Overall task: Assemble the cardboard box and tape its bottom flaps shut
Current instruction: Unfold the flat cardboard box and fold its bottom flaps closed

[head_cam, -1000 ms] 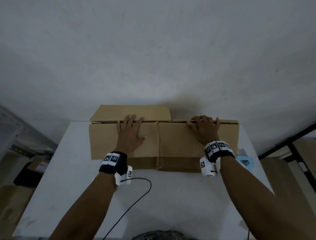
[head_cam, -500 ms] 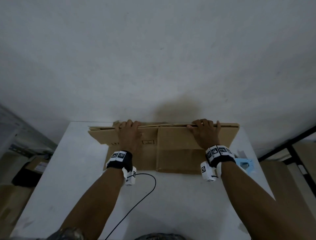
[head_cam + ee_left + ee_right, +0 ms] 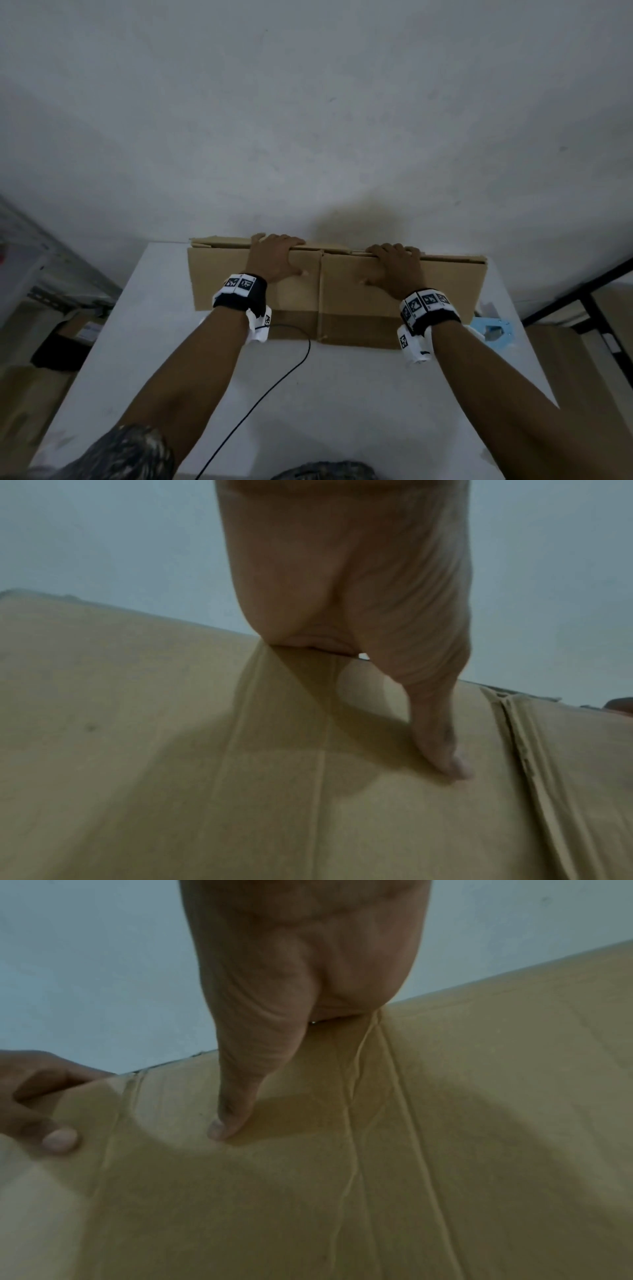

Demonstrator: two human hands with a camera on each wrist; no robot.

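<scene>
Head view, box: flattened cardboard box (image 3: pixel 342 294) lying on white bench (image 3: pixel 342 394), far edge against the wall, long side across.
Head view, left hand (image 3: pixel 277 258): fingers curled over far top edge of box, thumb on near face; gripping box.
Head view, right hand (image 3: pixel 397 270): fingers hooked over same far edge further right, thumb on near face; gripping box.
Head view, other: black cable (image 3: pixel 274 387) trailing across bench; pale blue object (image 3: pixel 493 330) just beside box's right end, partly hidden, kind unclear.
Left wrist view: thumb (image 3: pixel 438 737) pressed tip-down on brown panel; fold seam at right.
Right wrist view: thumb (image 3: pixel 236 1096) pressed on panel; left hand's fingers visible at left, wrapped over panel edge.
</scene>
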